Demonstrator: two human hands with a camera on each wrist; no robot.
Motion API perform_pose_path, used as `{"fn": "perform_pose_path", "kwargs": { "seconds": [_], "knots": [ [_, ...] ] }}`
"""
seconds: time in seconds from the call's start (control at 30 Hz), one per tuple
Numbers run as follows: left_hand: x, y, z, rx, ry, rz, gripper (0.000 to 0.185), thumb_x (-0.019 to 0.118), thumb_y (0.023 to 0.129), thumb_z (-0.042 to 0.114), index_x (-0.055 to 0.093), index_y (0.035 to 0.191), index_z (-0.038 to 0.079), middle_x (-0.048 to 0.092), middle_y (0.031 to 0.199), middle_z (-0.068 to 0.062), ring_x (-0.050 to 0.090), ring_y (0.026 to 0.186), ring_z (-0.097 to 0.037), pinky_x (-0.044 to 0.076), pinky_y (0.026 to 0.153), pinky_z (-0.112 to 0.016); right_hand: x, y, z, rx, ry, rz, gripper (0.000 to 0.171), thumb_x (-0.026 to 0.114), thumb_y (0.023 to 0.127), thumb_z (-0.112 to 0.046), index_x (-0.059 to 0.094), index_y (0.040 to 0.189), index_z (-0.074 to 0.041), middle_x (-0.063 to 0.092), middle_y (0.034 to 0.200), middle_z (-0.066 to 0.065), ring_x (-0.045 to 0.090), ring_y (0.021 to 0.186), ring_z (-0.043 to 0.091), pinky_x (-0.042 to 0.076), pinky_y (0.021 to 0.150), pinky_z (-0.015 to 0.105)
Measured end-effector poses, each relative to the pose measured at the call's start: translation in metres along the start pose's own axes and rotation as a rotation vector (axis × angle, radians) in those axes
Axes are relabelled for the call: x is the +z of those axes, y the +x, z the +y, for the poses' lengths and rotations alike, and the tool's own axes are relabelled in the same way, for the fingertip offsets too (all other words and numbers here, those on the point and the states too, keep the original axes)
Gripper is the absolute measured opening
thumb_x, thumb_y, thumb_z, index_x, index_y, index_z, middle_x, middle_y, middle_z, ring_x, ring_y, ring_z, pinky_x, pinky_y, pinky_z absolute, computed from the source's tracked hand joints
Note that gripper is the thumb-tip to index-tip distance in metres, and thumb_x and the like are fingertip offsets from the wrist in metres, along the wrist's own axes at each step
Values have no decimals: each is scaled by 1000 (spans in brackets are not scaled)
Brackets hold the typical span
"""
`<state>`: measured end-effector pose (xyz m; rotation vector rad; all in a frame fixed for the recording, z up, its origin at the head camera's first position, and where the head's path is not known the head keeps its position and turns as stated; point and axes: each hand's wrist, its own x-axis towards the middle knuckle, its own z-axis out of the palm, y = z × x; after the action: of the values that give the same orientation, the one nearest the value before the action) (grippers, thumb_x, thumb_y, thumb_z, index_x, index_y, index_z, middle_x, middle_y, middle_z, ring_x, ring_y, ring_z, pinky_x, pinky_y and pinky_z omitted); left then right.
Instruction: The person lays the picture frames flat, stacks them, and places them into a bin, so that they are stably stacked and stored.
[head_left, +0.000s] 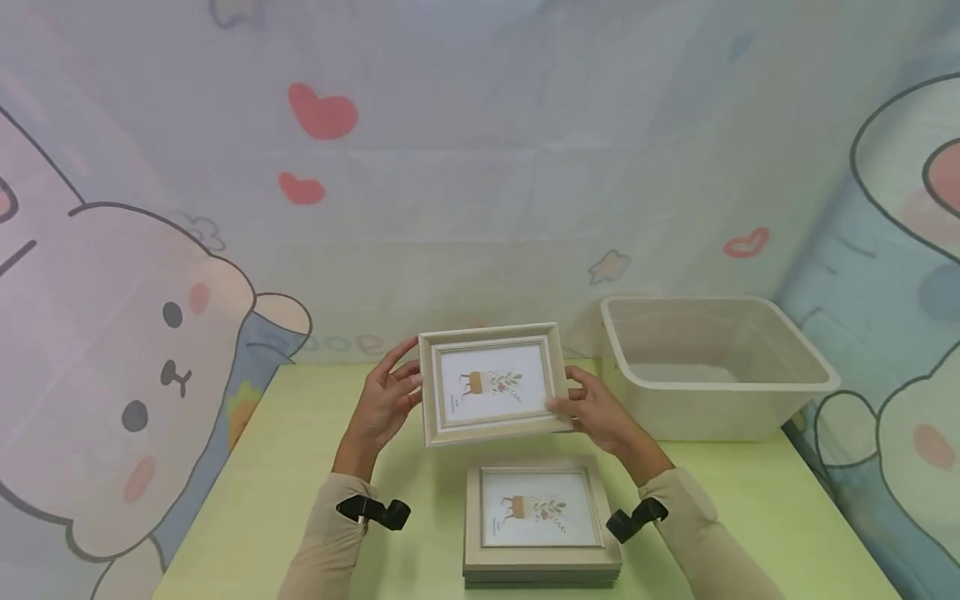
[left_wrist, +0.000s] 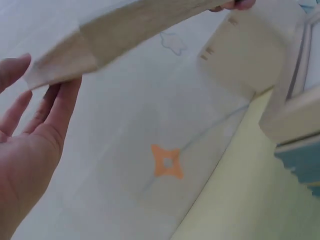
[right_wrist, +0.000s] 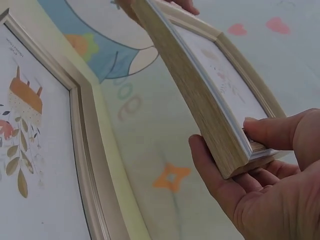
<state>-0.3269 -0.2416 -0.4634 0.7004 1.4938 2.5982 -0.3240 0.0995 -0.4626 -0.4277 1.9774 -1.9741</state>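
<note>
A light wooden picture frame (head_left: 491,383) with a plant print is held tilted above the table between both hands. My left hand (head_left: 411,387) touches its left edge with straight fingers; in the left wrist view the left hand (left_wrist: 35,100) lies spread under the frame's corner (left_wrist: 60,60). My right hand (head_left: 562,404) pinches the lower right corner. In the right wrist view the right hand (right_wrist: 225,140) has its thumb on the front of the frame (right_wrist: 200,95) and its fingers behind. Below lies a stack of matching frames (head_left: 540,517), also seen close up (right_wrist: 35,125).
An empty beige plastic bin (head_left: 712,367) stands at the back right of the pale green table (head_left: 285,467); the bin (left_wrist: 250,50) shows in the left wrist view too. A cartoon-printed cloth backdrop (head_left: 480,167) encloses the table at the back and both sides.
</note>
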Motion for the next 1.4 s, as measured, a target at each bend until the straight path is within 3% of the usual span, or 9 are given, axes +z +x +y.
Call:
{"fn": "perform_pose_path", "kwargs": {
  "seconds": [0.2,0.47,0.6,0.77,0.97,1.17,1.4],
  "knots": [
    [3,-1,3,-71,120,96,68,52,94,-15,33,153,13,68,103,4,66,88,-8,57,76,-25,2,-1,-2,17,-18,26,46,62,95,-2,40,135,7,68,84,-2,61,71,9,49,63,24],
    [8,0,4,-86,135,157,68,56,90,-16,37,149,12,72,100,1,70,88,-12,60,73,-27,-1,-4,1,71,-36,13,41,65,93,-4,45,128,2,66,86,0,62,75,13,52,67,30],
    [13,0,6,-130,142,182,71,56,90,-16,34,152,9,74,98,1,72,87,-13,61,71,-29,-6,-7,2,75,-58,-3,49,66,93,-6,42,134,4,66,93,4,65,81,15,57,72,35],
    [18,-1,8,-234,183,214,72,59,91,-13,35,154,10,75,97,3,71,81,-12,61,66,-29,-8,-15,2,86,-99,-1,70,70,91,-8,31,149,3,68,110,18,70,89,20,59,77,42],
    [16,-5,0,-325,250,197,72,63,91,-9,35,155,8,73,99,5,69,81,-11,60,62,-29,-5,-25,4,107,-176,45,90,76,86,-9,20,157,-4,67,114,22,70,85,19,58,71,38],
    [16,-13,-12,-391,292,176,75,63,91,-8,31,157,10,71,101,4,67,84,-12,61,63,-32,-6,-34,9,131,-235,58,84,70,92,-11,18,157,2,65,119,28,70,86,22,59,69,40],
    [21,-25,-29,-457,350,161,71,65,90,-4,35,154,6,69,98,2,65,84,-14,60,63,-32,-12,-53,19,203,-302,47,84,68,95,-20,16,153,11,47,138,41,66,105,30,59,70,43]
  ]
}}
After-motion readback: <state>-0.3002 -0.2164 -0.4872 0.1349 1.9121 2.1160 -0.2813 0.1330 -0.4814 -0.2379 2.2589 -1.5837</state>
